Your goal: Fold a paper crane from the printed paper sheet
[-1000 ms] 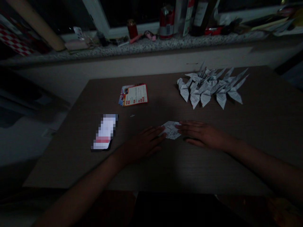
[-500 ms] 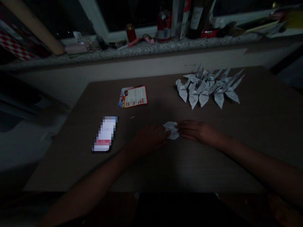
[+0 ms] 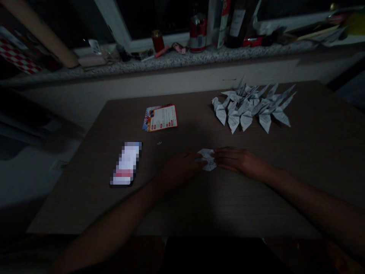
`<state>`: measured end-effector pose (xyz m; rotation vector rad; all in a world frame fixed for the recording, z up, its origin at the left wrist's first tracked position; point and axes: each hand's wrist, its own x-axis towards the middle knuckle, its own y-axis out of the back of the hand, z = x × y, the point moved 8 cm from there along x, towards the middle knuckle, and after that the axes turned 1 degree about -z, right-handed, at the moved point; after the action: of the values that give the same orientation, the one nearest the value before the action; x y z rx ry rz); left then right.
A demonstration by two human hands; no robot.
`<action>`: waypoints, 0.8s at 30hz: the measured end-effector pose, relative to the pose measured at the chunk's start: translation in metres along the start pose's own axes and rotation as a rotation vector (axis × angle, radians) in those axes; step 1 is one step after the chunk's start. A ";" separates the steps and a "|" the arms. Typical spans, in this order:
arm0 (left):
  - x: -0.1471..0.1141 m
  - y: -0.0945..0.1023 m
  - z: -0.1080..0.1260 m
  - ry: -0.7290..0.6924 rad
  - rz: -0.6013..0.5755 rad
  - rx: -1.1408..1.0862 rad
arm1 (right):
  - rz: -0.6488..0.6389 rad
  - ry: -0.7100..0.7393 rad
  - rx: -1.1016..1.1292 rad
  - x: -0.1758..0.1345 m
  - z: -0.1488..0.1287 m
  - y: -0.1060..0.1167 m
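A small folded sheet of white printed paper lies on the wooden table, between my two hands. My left hand grips its left side, with the thumb and fingertips over the paper. From the other side, my right hand has its fingers close together and its fingertips closed on the right edge. The fingertips hide both ends of the paper, and dim light blurs the fold lines. Behind my right hand stands a cluster of several folded paper cranes in the same printed paper.
A phone with a lit, pixelated screen lies on the left of the table. Printed cards lie behind it. On the granite windowsill stand a red can, a dark bottle, a small jar and clutter.
The view has shifted slightly, so the table items sit a little lower in the picture. Both hands stay on the folded paper, with barely any visible movement.
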<state>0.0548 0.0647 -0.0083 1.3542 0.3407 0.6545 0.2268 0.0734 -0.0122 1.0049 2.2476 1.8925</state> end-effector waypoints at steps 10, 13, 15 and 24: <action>0.001 0.001 0.001 -0.019 0.006 0.067 | 0.013 -0.010 0.029 0.001 0.001 0.001; 0.000 0.000 0.002 -0.019 -0.002 0.093 | 0.003 -0.005 0.009 0.001 0.000 0.000; 0.000 -0.001 0.001 -0.012 -0.011 0.104 | -0.001 0.006 -0.013 0.001 -0.001 0.000; 0.000 0.002 0.001 0.013 -0.002 -0.018 | 0.027 -0.065 0.020 0.002 0.003 0.001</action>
<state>0.0551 0.0637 -0.0064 1.3327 0.3462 0.6639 0.2274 0.0773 -0.0113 1.0881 2.2327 1.8237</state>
